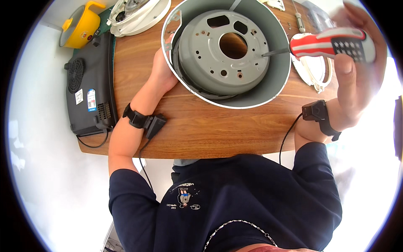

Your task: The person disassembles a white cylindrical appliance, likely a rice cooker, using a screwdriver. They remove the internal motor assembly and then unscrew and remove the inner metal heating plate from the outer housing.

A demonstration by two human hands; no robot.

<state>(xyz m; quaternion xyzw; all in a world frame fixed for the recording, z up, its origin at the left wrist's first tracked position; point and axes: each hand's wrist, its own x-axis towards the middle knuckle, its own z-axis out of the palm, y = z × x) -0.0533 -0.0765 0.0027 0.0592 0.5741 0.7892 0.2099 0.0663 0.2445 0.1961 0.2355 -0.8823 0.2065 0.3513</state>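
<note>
Head view looks down on the wooden desk (201,130), which spans the middle of the picture in front of my dark blue shirt. On it, tipped toward me, rests the large grey metal housing (235,90), a round shell whose white rim faces me and whose inner plate (210,63) shows a wide centre hole and many small holes. At the desk's left edge lies a black flat appliance (90,84) with a vent grille and stickers, its underside up. Beyond it stands a yellow pot (82,26), and beside that a white round lid part (140,17). Another white ring-shaped part (315,71) lies right of the housing. My left hand (161,69) presses against the housing's outer wall at the rim, its grip hidden behind the shell, so I cannot tell how far it closes. My right hand (357,71) has its grip wrapped tight around the red, white and black handle of a screwdriver (331,45), whose shaft reaches inside the housing with its tip on the inner plate. Black wrist bands with cables sit on both wrists.
</note>
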